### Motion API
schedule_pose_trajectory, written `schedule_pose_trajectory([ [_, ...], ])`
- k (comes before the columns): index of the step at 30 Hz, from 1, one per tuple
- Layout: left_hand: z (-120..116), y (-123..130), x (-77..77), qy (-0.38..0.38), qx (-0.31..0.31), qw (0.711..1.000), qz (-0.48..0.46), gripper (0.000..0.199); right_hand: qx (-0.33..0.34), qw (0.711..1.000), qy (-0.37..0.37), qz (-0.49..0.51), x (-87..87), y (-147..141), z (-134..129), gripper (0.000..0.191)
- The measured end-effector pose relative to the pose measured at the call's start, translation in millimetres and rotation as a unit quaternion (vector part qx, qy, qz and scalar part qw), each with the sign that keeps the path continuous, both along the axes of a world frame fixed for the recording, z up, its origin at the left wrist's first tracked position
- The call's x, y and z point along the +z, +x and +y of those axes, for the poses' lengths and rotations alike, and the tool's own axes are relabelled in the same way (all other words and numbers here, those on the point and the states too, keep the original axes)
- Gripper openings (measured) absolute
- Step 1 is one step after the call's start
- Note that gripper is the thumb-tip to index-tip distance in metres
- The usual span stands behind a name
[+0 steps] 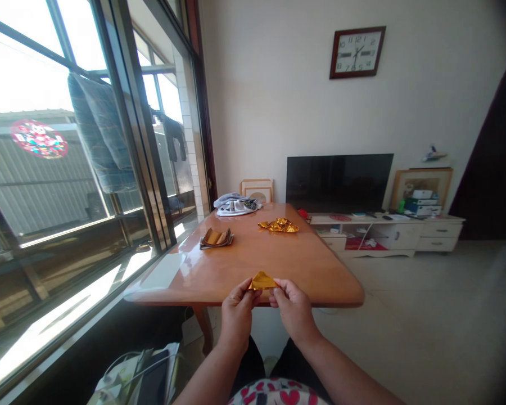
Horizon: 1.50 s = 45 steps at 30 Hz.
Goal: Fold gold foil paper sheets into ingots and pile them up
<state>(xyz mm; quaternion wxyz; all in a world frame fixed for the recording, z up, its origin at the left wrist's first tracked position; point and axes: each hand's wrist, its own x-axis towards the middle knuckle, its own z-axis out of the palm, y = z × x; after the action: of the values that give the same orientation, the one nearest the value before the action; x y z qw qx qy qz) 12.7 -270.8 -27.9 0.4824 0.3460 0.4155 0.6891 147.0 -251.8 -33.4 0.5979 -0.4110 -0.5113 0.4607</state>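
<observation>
A small piece of folded gold foil paper [262, 280] is held at the front edge of the wooden table [274, 253]. My left hand [239, 306] pinches its left corner, and my right hand [293, 306] pinches the right one. The foil's middle rises to a point between them. Farther back on the table, to the right, lies a pile of shiny gold folded pieces [279, 225]. A stack of brownish paper sheets [217, 238], curled up at the edges, sits left of centre.
Folded grey-white cloth [236, 205] lies at the table's far end. A pale sheet [162, 272] is at the left front. Windows line the left side. Behind stand a television [339, 181] and a white cabinet [436, 236]. Cables and a dark flat object [154, 377] are at lower left.
</observation>
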Motion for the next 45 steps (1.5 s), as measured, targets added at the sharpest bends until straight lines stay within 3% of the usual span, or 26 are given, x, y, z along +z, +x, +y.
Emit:
schedule_pose_trajectory([
  [8,-2,0,-0.1,0.014,-0.001,1.000,0.028,0.042,0.005,1.000,0.013,-0.009,-1.6,1,0,0.029],
  [15,1,1,-0.4,-0.003,0.002,1.000,0.008,0.044,-0.003,0.999,0.026,-0.027,-7.4,1,2,0.040],
  [45,9,-7,-17.6,0.012,-0.018,0.998,0.065,0.046,-0.010,0.991,0.069,-0.111,-13.1,6,5,0.043],
])
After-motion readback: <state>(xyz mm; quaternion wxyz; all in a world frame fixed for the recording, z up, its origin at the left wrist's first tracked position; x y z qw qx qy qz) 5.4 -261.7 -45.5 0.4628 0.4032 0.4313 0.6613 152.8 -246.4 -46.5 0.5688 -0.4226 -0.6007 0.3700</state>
